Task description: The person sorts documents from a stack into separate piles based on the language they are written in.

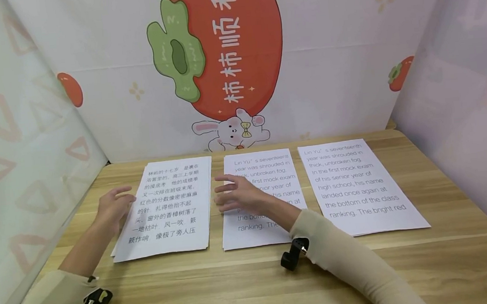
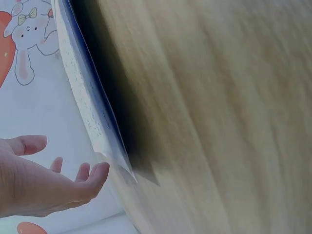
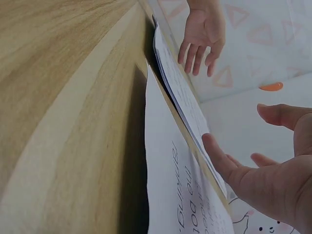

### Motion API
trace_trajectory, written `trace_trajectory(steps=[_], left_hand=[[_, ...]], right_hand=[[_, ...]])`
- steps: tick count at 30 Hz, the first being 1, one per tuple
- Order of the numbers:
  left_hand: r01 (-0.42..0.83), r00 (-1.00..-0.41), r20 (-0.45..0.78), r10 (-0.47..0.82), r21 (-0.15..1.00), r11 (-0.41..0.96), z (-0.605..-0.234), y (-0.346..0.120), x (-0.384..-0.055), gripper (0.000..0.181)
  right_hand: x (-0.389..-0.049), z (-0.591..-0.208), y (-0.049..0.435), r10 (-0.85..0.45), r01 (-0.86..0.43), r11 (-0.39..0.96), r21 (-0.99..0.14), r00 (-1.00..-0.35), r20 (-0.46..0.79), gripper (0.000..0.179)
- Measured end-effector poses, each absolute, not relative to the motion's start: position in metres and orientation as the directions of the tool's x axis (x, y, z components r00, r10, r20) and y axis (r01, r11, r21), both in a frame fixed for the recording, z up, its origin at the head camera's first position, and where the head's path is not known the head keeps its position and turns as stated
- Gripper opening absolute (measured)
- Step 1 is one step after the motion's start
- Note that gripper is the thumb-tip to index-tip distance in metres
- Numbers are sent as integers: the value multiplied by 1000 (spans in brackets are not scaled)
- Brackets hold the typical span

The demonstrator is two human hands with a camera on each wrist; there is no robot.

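Three stacks of printed white sheets lie in a row on the table. Beside the left edge of the left stack of Chinese text (image 1: pixel 168 210), my left hand (image 1: pixel 115 207) hovers with its fingers loosely bent and spread. My right hand (image 1: pixel 240 195) is over the left part of the middle stack of English text (image 1: pixel 258 234), hiding some of its lines. In the right wrist view both hands appear above the sheets, the left hand (image 3: pixel 202 36) farther off. Neither holds anything. The right stack of English text (image 1: pixel 358 188) has no hand near it.
The wooden table (image 1: pixel 245 285) extends toward me in front of the papers. A white backdrop (image 1: pixel 332 83) with a red persimmon and rabbit print stands behind it. Patterned cloth walls (image 1: pixel 23 140) flank both sides. A black wrist device (image 1: pixel 294 254) sits on each sleeve.
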State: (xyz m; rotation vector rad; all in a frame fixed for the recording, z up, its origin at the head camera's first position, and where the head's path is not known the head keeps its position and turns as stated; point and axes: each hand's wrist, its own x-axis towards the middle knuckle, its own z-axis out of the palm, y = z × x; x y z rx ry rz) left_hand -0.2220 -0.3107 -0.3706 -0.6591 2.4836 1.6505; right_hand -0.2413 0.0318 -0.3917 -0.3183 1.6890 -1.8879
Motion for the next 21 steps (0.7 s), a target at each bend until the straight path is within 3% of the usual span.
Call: trace_trajectory(steps=[5,12,21], left_hand=[[-349,-918,-252,-307,881,319,-368,-292,-221,53],[-265,-963,-236,-128,909,323,-368,-265,-220,50],[-304,-947,-318,38,929,211,-367,-225,-226,51]], right_hand=[[-241,-387,54,-509,205,82,-975,-833,-218,63],[-242,-383,90,-427,176,164,-971,-875,-231,56],[-242,-378,131,-295,164,234,-958,-927,-231,52]])
